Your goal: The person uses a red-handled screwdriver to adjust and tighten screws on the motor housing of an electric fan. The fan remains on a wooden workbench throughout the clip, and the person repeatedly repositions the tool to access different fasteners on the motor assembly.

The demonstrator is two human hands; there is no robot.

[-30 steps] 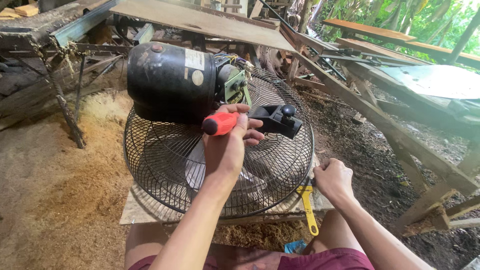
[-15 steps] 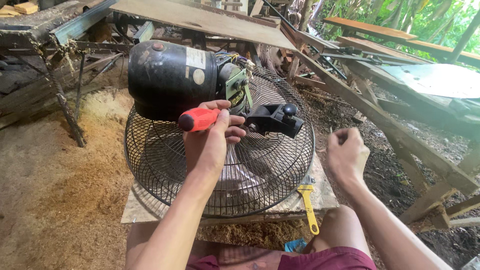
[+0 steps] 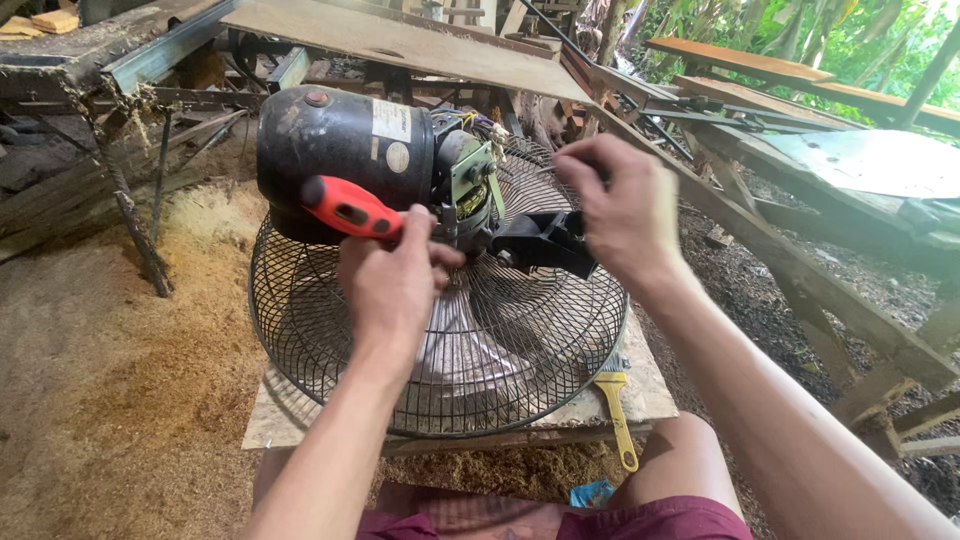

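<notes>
A black fan lies face down on a small wooden board (image 3: 655, 395), its round wire guard (image 3: 540, 370) underneath and its black motor housing (image 3: 340, 150) on top. My left hand (image 3: 395, 285) grips a screwdriver with a red handle (image 3: 350, 208), the tip pointing toward the exposed motor parts (image 3: 470, 180). My right hand (image 3: 620, 210) hovers above the black mounting bracket (image 3: 540, 243) beside the motor, with its fingers curled and pinched together; whether it holds something small I cannot tell.
A yellow-handled tool (image 3: 618, 415) lies on the board by the guard's right edge. Sawdust (image 3: 170, 340) covers the ground at left. Wooden planks and benches (image 3: 800, 260) run along the right, a cluttered workbench (image 3: 120, 50) stands behind.
My right hand has risen from the board's right side up to the bracket by the motor. My left hand has shifted the screwdriver left and closer to the motor.
</notes>
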